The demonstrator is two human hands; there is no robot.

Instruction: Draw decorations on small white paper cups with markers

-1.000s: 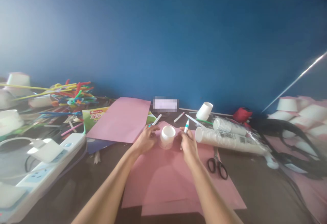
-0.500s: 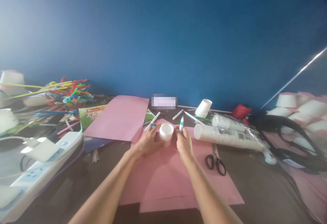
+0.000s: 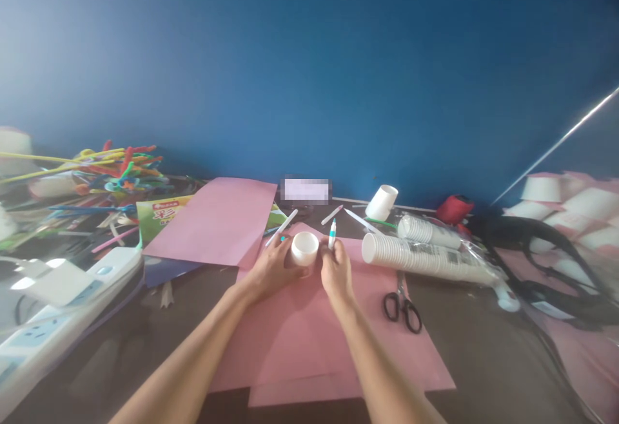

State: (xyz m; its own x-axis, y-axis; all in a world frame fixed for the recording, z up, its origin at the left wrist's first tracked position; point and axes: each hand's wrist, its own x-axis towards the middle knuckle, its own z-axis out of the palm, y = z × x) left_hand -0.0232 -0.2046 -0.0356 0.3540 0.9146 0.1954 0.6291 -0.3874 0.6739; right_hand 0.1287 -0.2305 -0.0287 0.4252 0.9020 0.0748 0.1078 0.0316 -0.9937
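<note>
My left hand [image 3: 273, 264] is wrapped round the side of a white paper cup [image 3: 305, 249], whose open mouth faces up toward me. A small teal spot shows by the left fingertips; I cannot make out what it belongs to. Just right of the cup, my right hand [image 3: 337, 270] is closed on a white marker [image 3: 332, 234] with a teal band, its teal tip pointing up and away. The marker stays apart from the cup. Beneath both hands lie overlapping sheets of pink paper [image 3: 290, 340].
Black-handled scissors [image 3: 403, 311] and a sleeve of stacked paper cups [image 3: 425, 258] lie to the right. A single cup [image 3: 382, 202] stands behind. On the left are a power strip [image 3: 53, 324], another pink sheet [image 3: 217, 221] and colourful pipe cleaners [image 3: 126, 169].
The whole view has shifted slightly, so the table things appear a little further left. Both hands keep their holds on the cup and the marker.
</note>
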